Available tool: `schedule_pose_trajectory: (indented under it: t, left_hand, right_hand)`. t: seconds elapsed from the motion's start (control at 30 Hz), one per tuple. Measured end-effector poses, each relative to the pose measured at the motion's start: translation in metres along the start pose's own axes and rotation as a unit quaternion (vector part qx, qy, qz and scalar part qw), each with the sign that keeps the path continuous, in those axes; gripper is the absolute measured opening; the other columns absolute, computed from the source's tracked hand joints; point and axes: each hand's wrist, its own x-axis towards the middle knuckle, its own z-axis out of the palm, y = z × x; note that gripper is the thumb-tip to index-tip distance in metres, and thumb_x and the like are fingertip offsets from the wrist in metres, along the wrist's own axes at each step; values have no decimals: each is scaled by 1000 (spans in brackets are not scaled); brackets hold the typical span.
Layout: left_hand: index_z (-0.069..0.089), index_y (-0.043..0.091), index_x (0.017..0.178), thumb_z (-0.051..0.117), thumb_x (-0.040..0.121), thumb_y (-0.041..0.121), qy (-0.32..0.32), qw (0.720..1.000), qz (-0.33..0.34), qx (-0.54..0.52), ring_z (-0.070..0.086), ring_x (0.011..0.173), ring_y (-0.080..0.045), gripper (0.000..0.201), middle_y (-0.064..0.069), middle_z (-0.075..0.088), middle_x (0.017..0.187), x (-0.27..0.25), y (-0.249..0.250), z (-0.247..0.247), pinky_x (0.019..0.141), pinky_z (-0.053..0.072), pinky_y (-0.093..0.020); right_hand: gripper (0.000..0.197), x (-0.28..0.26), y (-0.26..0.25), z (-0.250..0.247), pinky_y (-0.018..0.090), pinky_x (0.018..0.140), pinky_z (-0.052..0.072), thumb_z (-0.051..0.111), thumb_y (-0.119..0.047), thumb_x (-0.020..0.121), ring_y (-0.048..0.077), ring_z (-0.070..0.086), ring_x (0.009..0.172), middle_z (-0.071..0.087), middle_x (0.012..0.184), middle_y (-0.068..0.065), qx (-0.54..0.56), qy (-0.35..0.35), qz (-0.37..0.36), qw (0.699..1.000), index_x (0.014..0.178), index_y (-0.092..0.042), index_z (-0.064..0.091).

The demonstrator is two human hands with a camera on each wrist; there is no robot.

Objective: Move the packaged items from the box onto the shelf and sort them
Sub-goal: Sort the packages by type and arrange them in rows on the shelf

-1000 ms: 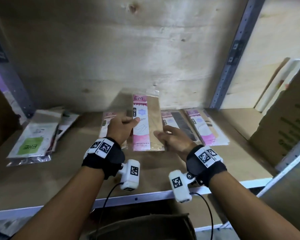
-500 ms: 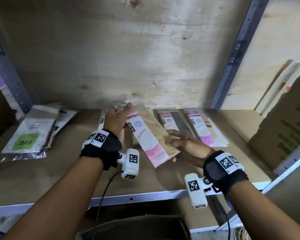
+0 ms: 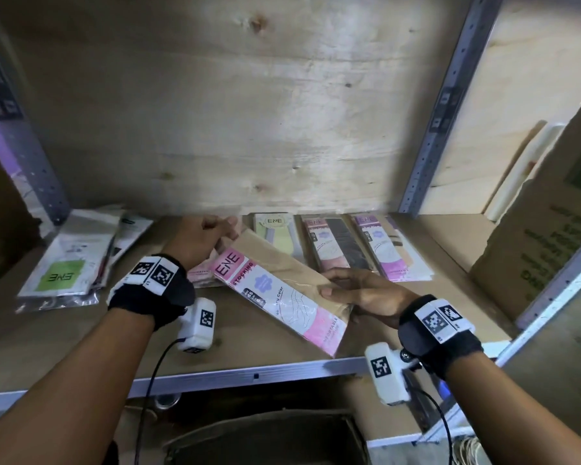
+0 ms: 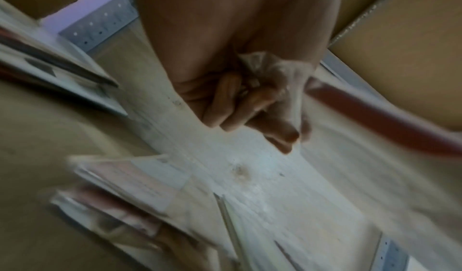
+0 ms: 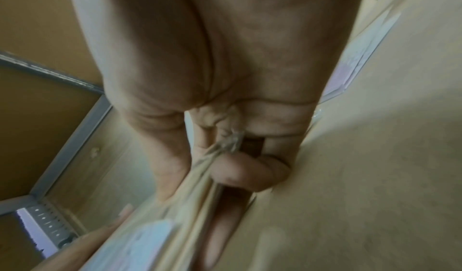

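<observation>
Holding one pink stocking packet slantwise over the shelf, both hands on it.

Left hand pinches the packet's clear top corner at 11 o'clock, fingers curled on the plastic; right hand grips its long edge at 3 o'clock, thumb above and fingers curled beneath. Behind it, from 12 to 2 o'clock along the back of the shelf, lie a yellow packet, a dark packet and a purple-topped pile. A green-labelled pile sits at 9 o'clock. Below the shelf edge, at 6 o'clock, the open box shows only a dark inside; its contents cannot be made out.
</observation>
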Motion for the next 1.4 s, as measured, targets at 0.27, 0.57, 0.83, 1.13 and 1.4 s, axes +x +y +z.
schedule_pose_trajectory:
  t: [0.27,0.57,0.83,1.13,1.4]
  left_hand:
    - [53,13,59,40,101,52,54,997,15,51,41,30,-4,59,1,49,40,3,-29,-11,43,36,-19]
    - [59,26,61,18,85,85,81,985,74,130,56,47,-12,76,7,59,46,18,-64,-41,57,42,-27]
    - [65,10,68,24,96,70,78,957,-115,-253,55,35,-11,78,-3,65,48,18,-77,-73,42,40,-19]
    - [70,3,104,43,95,64,-125,941,-167,-265,74,67,-24,67,-14,77,85,14,-65,-45,54,57,-25]
    - [63,-8,112,74,83,-1,-87,968,-110,-206,71,60,-13,32,-17,74,94,21,-76,-41,57,60,-23]
  right_hand:
    - [27,6,-10,2,48,79,41,72,-25,80,32,58,93,67,102,20,-28,-1,-27,999,104,-13,66]
    - [15,34,-24,8,47,104,45,68,-20,91,33,64,112,71,112,15,-131,32,-86,987,106,-17,68]
    - [27,69,-40,35,35,69,39,57,-22,98,27,56,86,62,98,20,-7,52,-41,998,110,2,61]
    - [14,122,-57,94,31,57,51,44,4,95,23,57,70,56,89,15,232,89,-36,968,96,-4,56]
    - [20,155,-46,107,26,55,55,66,1,87,18,59,67,63,83,9,132,157,-13,979,104,-5,59]
